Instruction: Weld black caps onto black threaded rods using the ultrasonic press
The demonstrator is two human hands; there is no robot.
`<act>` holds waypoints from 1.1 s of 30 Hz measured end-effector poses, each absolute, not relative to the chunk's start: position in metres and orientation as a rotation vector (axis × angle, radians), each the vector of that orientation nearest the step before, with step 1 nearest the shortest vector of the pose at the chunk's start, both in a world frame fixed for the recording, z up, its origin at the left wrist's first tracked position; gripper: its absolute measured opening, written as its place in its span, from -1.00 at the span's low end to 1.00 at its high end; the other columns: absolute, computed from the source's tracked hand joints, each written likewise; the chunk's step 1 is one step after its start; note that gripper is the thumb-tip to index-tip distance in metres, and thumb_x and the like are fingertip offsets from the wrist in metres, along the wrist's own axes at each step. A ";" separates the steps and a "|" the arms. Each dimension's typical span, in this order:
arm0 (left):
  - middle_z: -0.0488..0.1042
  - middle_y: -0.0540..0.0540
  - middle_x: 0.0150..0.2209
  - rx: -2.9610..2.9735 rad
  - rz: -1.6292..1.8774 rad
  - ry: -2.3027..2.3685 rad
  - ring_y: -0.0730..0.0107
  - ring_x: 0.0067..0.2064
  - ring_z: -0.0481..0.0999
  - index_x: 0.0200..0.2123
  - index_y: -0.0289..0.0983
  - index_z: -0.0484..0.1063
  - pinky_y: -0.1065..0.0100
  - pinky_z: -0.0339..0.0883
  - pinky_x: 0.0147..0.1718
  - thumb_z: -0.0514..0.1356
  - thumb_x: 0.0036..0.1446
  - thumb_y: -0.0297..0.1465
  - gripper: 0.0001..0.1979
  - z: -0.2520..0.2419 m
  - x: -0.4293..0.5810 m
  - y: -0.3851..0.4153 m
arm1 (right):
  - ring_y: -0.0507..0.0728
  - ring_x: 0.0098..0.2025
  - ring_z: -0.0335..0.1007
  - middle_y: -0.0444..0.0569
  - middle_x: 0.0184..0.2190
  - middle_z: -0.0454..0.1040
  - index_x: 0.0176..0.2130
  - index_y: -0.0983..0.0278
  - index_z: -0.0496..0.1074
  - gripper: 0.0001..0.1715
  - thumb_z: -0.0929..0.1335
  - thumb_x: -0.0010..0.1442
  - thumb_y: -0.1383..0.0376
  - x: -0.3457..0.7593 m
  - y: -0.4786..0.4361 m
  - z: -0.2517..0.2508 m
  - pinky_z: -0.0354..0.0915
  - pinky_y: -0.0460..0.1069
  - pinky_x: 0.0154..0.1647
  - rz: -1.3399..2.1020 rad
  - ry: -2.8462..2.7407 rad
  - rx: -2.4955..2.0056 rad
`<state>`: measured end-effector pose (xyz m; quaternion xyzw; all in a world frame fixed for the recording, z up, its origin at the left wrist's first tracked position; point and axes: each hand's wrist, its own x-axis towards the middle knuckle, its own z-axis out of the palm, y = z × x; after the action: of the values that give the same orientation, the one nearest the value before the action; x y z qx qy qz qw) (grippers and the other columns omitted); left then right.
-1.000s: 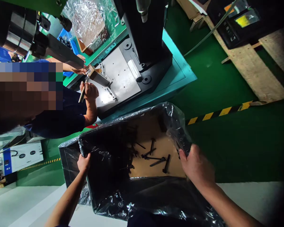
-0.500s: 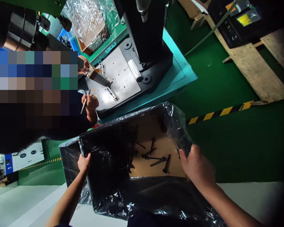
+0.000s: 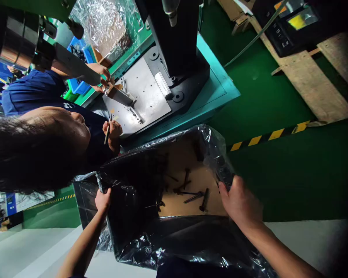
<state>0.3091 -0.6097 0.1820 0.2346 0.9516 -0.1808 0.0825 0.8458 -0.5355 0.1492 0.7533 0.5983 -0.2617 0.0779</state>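
A cardboard box lined with a black plastic bag (image 3: 191, 135) stands open below me. My left hand (image 3: 103, 200) is closed on the bag's left rim. Over on the right rim, my right hand (image 3: 240, 202) grips the plastic with fingers curled around it. On the brown bottom of the box lie several black rod-shaped parts (image 3: 193, 193). The left inner side of the box is dark and hard to make out.
A co-worker in a dark blue shirt (image 3: 31, 90) leans in at left, one hand holding a thin tool (image 3: 108, 131) beside a grey machine plate (image 3: 143, 90). A black press column (image 3: 176, 34) rises behind. Green floor with a yellow-black stripe (image 3: 272, 135) lies right; wooden pallet (image 3: 307, 81) beyond.
My hands stay on the bag rim. The co-worker's head has come further into view at left, and the hand with the tool has moved down and slightly right.
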 end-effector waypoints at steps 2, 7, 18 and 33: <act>0.56 -0.31 -0.13 0.698 -0.541 2.845 -0.11 -0.05 0.54 -0.10 -0.29 0.42 0.10 0.41 -0.11 0.08 0.05 0.00 -0.47 0.182 0.309 -0.610 | 0.22 -0.38 0.41 0.09 -0.38 0.43 -0.08 0.38 0.24 -0.67 0.27 0.30 0.16 0.847 -0.536 0.148 0.02 -0.03 -0.53 -0.772 1.814 2.263; 0.56 -0.30 -0.13 0.708 -0.538 2.838 -0.08 -0.05 0.54 -0.09 -0.27 0.43 0.11 0.40 -0.11 0.07 0.06 0.00 -0.47 0.182 0.308 -0.610 | 0.21 -0.39 0.39 0.08 -0.37 0.43 -0.07 0.36 0.23 -0.66 0.26 0.30 0.15 0.847 -0.538 0.146 -0.03 -0.03 -0.53 -0.769 1.818 2.275; 0.55 -0.30 -0.15 0.706 -0.538 2.843 -0.10 -0.07 0.54 -0.10 -0.27 0.42 0.10 0.40 -0.13 0.07 0.05 0.00 -0.48 0.182 0.306 -0.612 | 0.21 -0.39 0.39 0.07 -0.38 0.42 -0.11 0.36 0.23 -0.68 0.29 0.28 0.17 0.846 -0.538 0.148 -0.05 -0.04 -0.54 -0.736 1.831 2.285; 0.56 -0.31 -0.15 0.676 -0.490 2.855 -0.15 -0.06 0.54 -0.06 -0.28 0.42 0.06 0.43 -0.14 0.11 0.01 0.08 -0.38 0.185 0.312 -0.611 | 0.21 -0.36 0.40 0.09 -0.36 0.43 -0.14 0.33 0.23 -0.71 0.27 0.29 0.15 0.848 -0.543 0.143 -0.06 -0.04 -0.52 -0.685 1.869 2.302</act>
<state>0.3122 -0.6106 0.1845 0.2264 0.9565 -0.1640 0.0834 0.8483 -0.5426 0.1429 0.7555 0.6134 -0.2249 0.0492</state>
